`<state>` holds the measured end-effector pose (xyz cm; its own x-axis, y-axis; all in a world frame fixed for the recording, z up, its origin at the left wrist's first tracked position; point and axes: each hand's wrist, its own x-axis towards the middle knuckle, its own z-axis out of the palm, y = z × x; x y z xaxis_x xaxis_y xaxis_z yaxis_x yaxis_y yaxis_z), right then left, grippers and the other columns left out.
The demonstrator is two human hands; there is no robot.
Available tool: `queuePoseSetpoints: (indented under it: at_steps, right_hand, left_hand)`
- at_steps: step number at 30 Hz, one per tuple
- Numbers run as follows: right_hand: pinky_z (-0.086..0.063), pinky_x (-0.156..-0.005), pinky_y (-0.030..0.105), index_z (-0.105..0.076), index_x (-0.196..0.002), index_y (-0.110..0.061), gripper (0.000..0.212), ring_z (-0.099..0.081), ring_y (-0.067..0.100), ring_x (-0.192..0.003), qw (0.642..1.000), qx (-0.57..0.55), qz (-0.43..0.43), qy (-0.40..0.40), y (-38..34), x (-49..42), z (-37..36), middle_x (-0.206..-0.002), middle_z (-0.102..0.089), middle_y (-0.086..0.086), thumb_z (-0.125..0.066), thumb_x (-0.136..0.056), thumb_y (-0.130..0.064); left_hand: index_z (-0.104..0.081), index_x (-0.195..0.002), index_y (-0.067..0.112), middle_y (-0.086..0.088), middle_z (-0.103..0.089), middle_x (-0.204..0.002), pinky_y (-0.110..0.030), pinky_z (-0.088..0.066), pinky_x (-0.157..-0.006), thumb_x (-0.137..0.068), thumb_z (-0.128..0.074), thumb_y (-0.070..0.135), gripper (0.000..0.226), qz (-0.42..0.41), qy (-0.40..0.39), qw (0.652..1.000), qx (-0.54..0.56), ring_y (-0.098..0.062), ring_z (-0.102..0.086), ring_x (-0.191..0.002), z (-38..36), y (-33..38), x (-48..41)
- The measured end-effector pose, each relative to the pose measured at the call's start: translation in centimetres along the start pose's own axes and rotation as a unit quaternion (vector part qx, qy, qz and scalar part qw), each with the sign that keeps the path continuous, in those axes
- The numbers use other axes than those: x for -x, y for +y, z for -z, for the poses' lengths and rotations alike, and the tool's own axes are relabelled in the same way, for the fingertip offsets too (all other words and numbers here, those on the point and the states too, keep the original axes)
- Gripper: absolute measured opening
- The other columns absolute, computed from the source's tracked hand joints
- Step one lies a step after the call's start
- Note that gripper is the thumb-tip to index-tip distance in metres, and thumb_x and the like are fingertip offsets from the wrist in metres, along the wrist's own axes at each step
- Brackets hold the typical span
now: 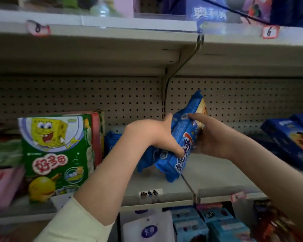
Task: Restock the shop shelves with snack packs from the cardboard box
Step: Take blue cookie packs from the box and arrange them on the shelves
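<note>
Both hands grip blue snack packs [180, 137] over the middle shelf [217, 172]: left hand [157, 135] curled round them, right hand [208, 137] pinching from 3 o'clock. Placing looks under way. Next, stand them upright toward 12 o'clock, against the pegboard [94, 95].

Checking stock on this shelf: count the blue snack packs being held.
2, possibly more hidden: the front pack, gripped by the left hand and right hand, and a second pack behind it, low on the shelf.
</note>
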<state>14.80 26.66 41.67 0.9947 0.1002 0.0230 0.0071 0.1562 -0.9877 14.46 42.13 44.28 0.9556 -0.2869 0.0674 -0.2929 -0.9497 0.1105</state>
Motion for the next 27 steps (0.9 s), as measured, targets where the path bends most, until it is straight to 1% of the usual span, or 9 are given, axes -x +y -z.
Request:
queuePoseSetpoints:
  at_steps: [6, 8, 10, 12, 14, 16, 19, 23, 27]
  right_hand:
    - [-0.049, -0.095, 0.051, -0.051, -0.116, -0.014, 0.044, -0.067, 0.030, -0.092, 0.996, 0.084, -0.014, 0.036, 0.8, -2.2, 0.9, -0.098, -0.069, 0.014, -0.064, -0.083, -0.039]
    - [-0.045, -0.098, 0.050, -0.053, -0.112, -0.016, 0.042, -0.065, 0.026, -0.092, 0.993, 0.101, -0.013, 0.063, 1.3, -3.0, 1.7, -0.096, -0.069, 0.010, -0.064, -0.080, -0.041]
    - [-0.042, -0.098, 0.046, -0.053, -0.119, -0.017, 0.056, -0.061, 0.023, -0.098, 0.990, 0.109, -0.005, 0.093, 1.7, -3.9, 2.2, -0.104, -0.067, 0.007, -0.068, -0.071, -0.040]
    - [-0.043, -0.093, 0.043, -0.046, -0.127, -0.018, 0.074, -0.062, 0.023, -0.099, 0.989, 0.095, -0.004, 0.113, 2.0, -5.1, 2.8, -0.110, -0.066, 0.008, -0.072, -0.061, -0.039]
    - [-0.043, -0.086, 0.039, -0.044, -0.128, -0.019, 0.071, -0.063, 0.022, -0.096, 0.988, 0.095, -0.004, 0.121, 2.1, -5.7, 3.0, -0.109, -0.066, 0.007, -0.071, -0.065, -0.038]
    - [-0.039, -0.069, 0.032, -0.044, -0.129, -0.017, 0.064, -0.061, 0.018, -0.089, 0.987, 0.091, -0.005, 0.133, 2.3, -6.4, 3.3, -0.108, -0.064, 0.006, -0.069, -0.074, -0.038]
    - [-0.039, -0.053, 0.028, -0.043, -0.131, -0.015, 0.069, -0.065, 0.023, -0.087, 0.982, 0.082, -0.005, 0.169, 2.4, -7.2, 3.8, -0.107, -0.065, 0.010, -0.068, -0.074, -0.043]
    - [-0.044, -0.038, 0.016, -0.053, -0.110, -0.009, 0.035, -0.065, 0.020, -0.058, 0.982, 0.091, -0.023, 0.165, 2.2, -6.8, 4.2, -0.081, -0.068, 0.010, -0.061, -0.087, -0.034]
    - [-0.050, -0.047, 0.026, -0.050, -0.094, -0.009, 0.020, -0.064, 0.023, -0.056, 0.981, 0.105, -0.059, 0.151, 2.1, -6.0, 4.1, -0.073, -0.067, 0.011, -0.058, -0.089, -0.027]
  left_hand:
    - [-0.010, -0.137, 0.047, 0.005, -0.062, -0.109, -0.038, -0.052, -0.087, -0.065, -0.071, 0.058, 0.096, -0.011, -0.020, 0.998, 0.059, -0.018, -0.064, -0.089, -0.8, -1.6, -1.7]
    - [-0.012, -0.136, 0.045, 0.005, -0.061, -0.107, -0.035, -0.050, -0.085, -0.070, -0.069, 0.056, 0.088, -0.019, -0.019, 0.998, 0.060, -0.016, -0.062, -0.086, -1.2, -1.6, -2.2]
    - [-0.011, -0.137, 0.045, 0.003, -0.060, -0.109, -0.035, -0.049, -0.084, -0.073, -0.066, 0.056, 0.085, -0.020, -0.018, 0.998, 0.049, -0.016, -0.061, -0.087, -1.5, -1.7, -2.6]
    - [-0.011, -0.137, 0.045, 0.002, -0.061, -0.109, -0.035, -0.049, -0.082, -0.073, -0.066, 0.056, 0.085, -0.023, -0.017, 0.999, 0.036, -0.016, -0.060, -0.087, -1.7, -1.5, -3.1]
    - [-0.010, -0.137, 0.047, 0.002, -0.061, -0.109, -0.034, -0.049, -0.081, -0.073, -0.066, 0.055, 0.085, -0.023, -0.022, 0.999, 0.037, -0.017, -0.061, -0.087, -1.7, -1.4, -3.4]
    - [-0.010, -0.135, 0.047, 0.002, -0.061, -0.109, -0.035, -0.050, -0.082, -0.072, -0.066, 0.056, 0.085, -0.021, -0.024, 0.999, 0.034, -0.017, -0.062, -0.087, -1.7, -1.5, -3.4]
    - [-0.011, -0.135, 0.048, 0.002, -0.060, -0.113, -0.036, -0.050, -0.085, -0.071, -0.067, 0.057, 0.085, -0.018, -0.032, 0.998, 0.046, -0.018, -0.063, -0.090, -2.0, -1.6, -3.4]
    - [-0.013, -0.138, 0.043, 0.008, -0.061, -0.117, -0.035, -0.048, -0.093, -0.071, -0.068, 0.064, 0.089, -0.016, -0.063, 0.993, 0.096, -0.013, -0.063, -0.096, -2.4, -1.3, -3.4]
    - [-0.018, -0.139, 0.040, 0.007, -0.061, -0.113, -0.031, -0.048, -0.089, -0.071, -0.070, 0.059, 0.087, 0.010, -0.080, 0.994, 0.075, -0.014, -0.062, -0.095, -2.0, -1.0, -3.3]
